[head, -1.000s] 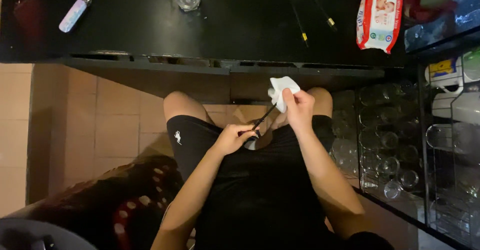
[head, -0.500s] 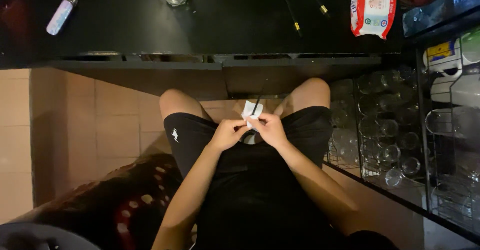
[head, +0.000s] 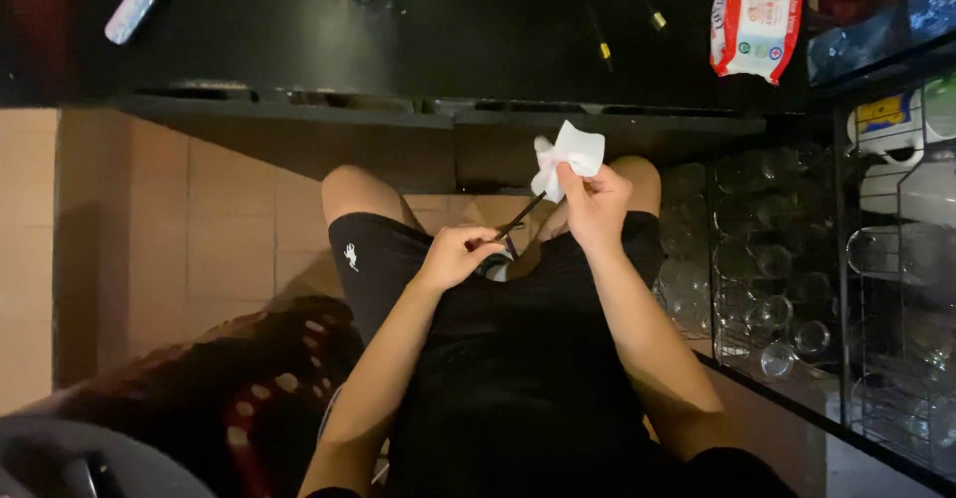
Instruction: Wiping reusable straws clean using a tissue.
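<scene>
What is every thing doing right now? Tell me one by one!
left hand: closed around the lower end of the thin dark stick
right hand: pinching the white wipe around the stick's upper end
white wipe: crumpled, held up
wipes packet: lying on the black table
small bottle: lying on its side
glasses: stored on the rack

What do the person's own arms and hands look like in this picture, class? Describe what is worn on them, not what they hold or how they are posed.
Both arms are bare from the hands to the bottom edge of the picture; no sleeve shows. The left hand and right hand wear no gloves. No ring, watch or bracelet can be made out in the dim light.
</scene>
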